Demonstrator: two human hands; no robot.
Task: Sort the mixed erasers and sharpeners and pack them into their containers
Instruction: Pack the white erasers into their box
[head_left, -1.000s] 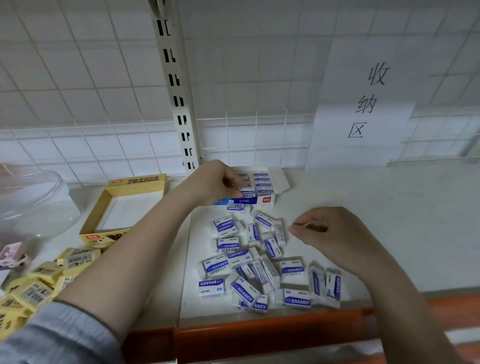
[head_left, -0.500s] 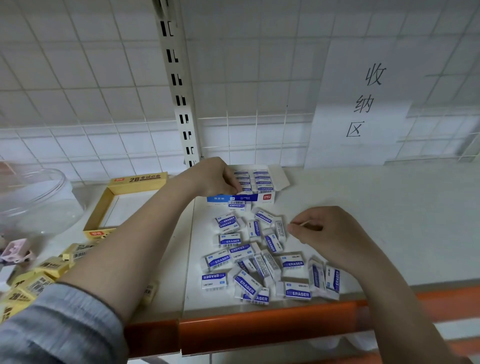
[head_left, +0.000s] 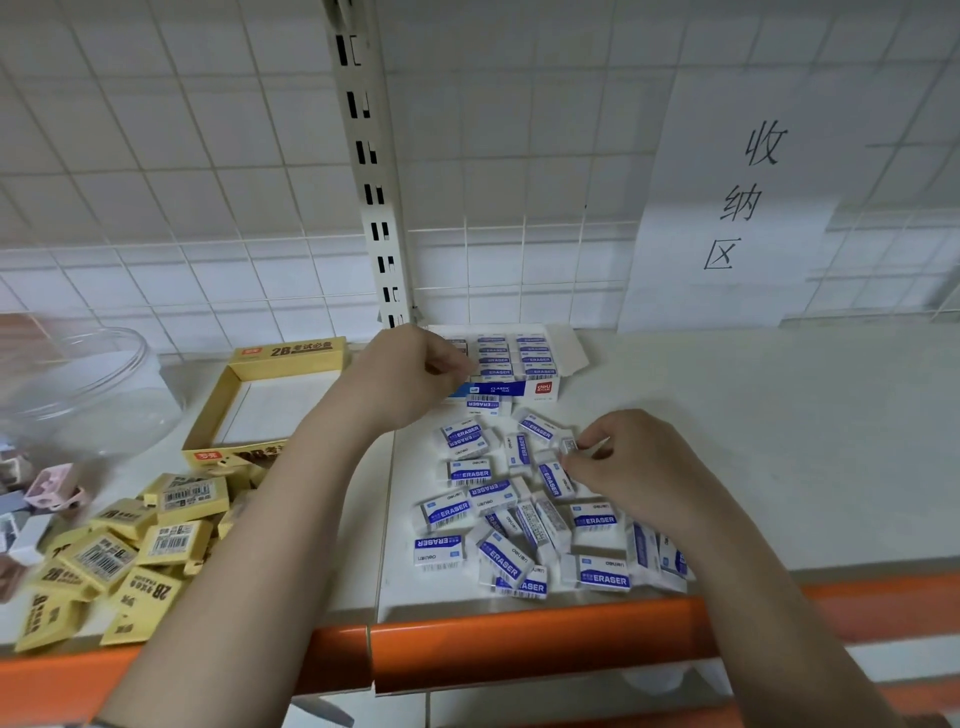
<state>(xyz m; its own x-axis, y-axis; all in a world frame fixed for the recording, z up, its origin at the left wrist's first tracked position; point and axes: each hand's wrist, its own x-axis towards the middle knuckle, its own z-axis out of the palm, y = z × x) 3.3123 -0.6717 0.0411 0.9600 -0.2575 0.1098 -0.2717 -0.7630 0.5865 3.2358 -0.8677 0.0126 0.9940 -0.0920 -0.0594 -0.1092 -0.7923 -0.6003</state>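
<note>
At the shelf's (head_left: 779, 441) far left edge lie pastel sharpeners (head_left: 54, 486) beside a clear jar (head_left: 88, 384). Next come loose yellow erasers (head_left: 130, 551) at the front edge, in front of their open yellow box (head_left: 270, 395), likely waiting their turn. The left hand (head_left: 410, 374), fingers closed, seems to tuck an eraser into the blue-and-white box (head_left: 511, 364) near the back edge. The right hand (head_left: 634, 462) pinches one white eraser (head_left: 569, 446) above the loose white erasers (head_left: 519, 514), probably next for the box.

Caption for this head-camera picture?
Left hand at the blue-and-white eraser box; right hand pinching a loose eraser.
</note>
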